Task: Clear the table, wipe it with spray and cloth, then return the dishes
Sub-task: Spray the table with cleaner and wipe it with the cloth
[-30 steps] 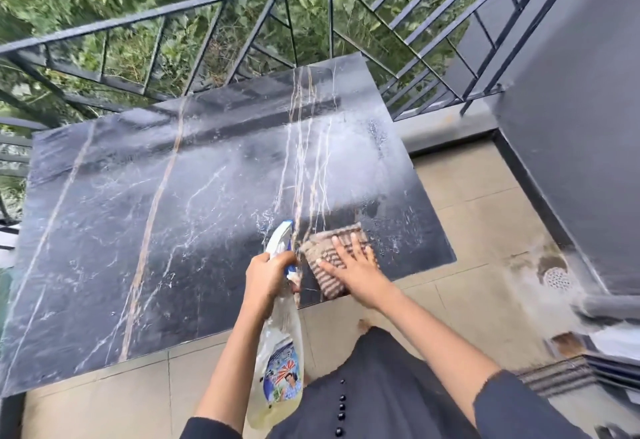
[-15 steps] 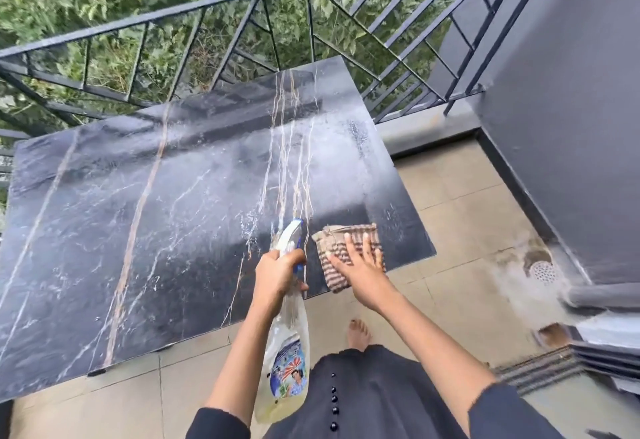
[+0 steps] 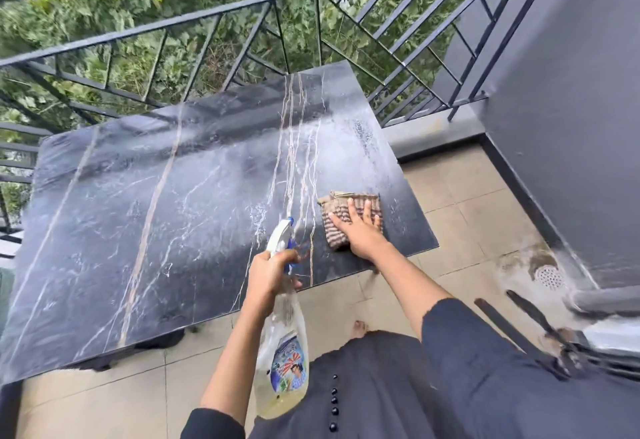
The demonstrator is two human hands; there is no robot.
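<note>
From my end I count one desk [image 3: 138, 230], a single slab of dark veined marble. One cloth [image 3: 337, 210] lies on it. One spray bottle [image 3: 282, 352] is in view, with one printed label on its side. I see two hands: one left hand [image 3: 268, 272] and one right hand [image 3: 360, 234]. One bare foot [image 3: 360, 327] shows below the desk edge. The tiled floor has one round drain [image 3: 549, 276]. One metal railing [image 3: 242, 12] runs behind the desk.

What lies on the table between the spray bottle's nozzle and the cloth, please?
Nothing: in the head view, only bare, spray-wet marble table with pale veins separates the nozzle of the spray bottle from the cloth.
</note>
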